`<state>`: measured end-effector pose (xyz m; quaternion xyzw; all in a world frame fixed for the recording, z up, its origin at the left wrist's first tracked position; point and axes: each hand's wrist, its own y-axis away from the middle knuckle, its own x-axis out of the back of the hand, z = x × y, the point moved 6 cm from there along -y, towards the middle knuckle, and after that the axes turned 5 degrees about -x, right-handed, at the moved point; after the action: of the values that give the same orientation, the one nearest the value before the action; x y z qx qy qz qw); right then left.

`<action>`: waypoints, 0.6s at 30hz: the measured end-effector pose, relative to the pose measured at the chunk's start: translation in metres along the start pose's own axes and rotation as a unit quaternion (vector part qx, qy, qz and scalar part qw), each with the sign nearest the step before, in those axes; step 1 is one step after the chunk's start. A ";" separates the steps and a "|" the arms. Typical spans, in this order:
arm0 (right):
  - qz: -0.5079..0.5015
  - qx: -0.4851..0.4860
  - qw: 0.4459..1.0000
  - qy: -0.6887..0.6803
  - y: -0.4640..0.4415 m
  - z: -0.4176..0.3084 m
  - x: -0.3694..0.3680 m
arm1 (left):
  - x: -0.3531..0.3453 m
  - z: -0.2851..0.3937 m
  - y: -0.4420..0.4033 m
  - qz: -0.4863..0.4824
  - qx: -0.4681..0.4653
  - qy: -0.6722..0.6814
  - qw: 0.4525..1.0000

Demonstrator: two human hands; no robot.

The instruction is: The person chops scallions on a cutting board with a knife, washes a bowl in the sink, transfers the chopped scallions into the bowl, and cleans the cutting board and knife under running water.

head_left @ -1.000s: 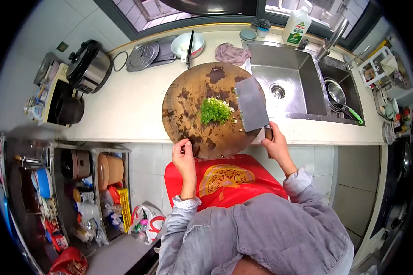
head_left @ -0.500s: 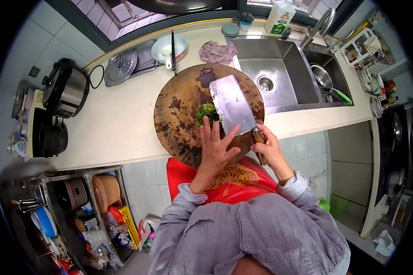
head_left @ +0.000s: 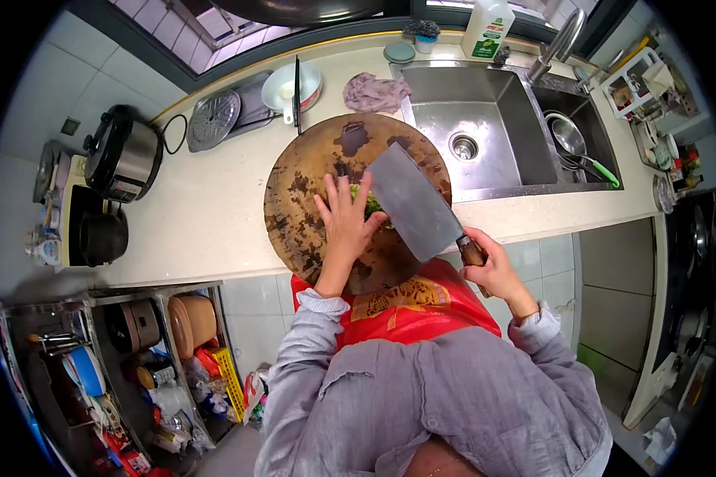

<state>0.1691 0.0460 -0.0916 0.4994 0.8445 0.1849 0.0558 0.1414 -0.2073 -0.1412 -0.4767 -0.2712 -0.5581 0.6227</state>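
Note:
On the round wooden board (head_left: 302, 230) lies a small pile of chopped greens (head_left: 371, 205), partly hidden under my left hand (head_left: 347, 219). The fingers of that hand are spread over the pile, and the palm side is out of sight. My right hand (head_left: 492, 270) is wrapped round the wooden handle of a cleaver (head_left: 412, 203). The wide blade is tilted over the right part of the board, its left edge close beside the greens and my left thumb.
Behind the board are a white bowl (head_left: 278, 86), black chopsticks (head_left: 297, 99) and a crumpled cloth (head_left: 374, 93). A steel sink (head_left: 485, 135) is to the right. A rice cooker (head_left: 123, 155) stands at the left, and a shelf rack (head_left: 159, 318) is below it.
My left hand has moved from the board's front edge onto the greens, its fingers now spread. The cleaver has swung in toward the pile, then back slightly right and forward-tilted.

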 end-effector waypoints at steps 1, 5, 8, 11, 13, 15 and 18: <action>-0.001 0.013 1.000 0.015 0.002 -0.002 0.003 | -0.002 -0.005 0.001 0.007 0.015 -0.002 1.000; 0.081 0.240 0.916 0.311 0.013 -0.026 0.009 | -0.006 -0.034 0.009 0.038 0.068 0.059 0.995; 0.092 0.309 0.783 0.531 0.016 -0.047 0.007 | 0.019 -0.042 0.013 0.073 0.096 0.231 0.965; 0.112 0.372 0.652 0.651 0.015 -0.052 0.006 | 0.041 -0.019 0.010 0.058 0.030 0.151 0.986; 0.106 0.400 0.638 0.650 0.012 -0.054 0.005 | 0.048 0.021 0.006 0.001 -0.004 0.009 1.000; 0.105 0.430 0.621 0.647 0.009 -0.059 0.002 | 0.045 0.063 0.002 -0.051 -0.050 -0.015 0.997; 0.105 0.463 0.595 0.649 0.006 -0.064 -0.006 | 0.027 0.103 0.001 -0.030 -0.105 0.016 0.994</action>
<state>0.1587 0.0270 -0.0308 0.2913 0.5716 0.0487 -0.7655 0.1688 -0.1264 -0.0774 -0.5219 -0.2156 -0.6095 0.5565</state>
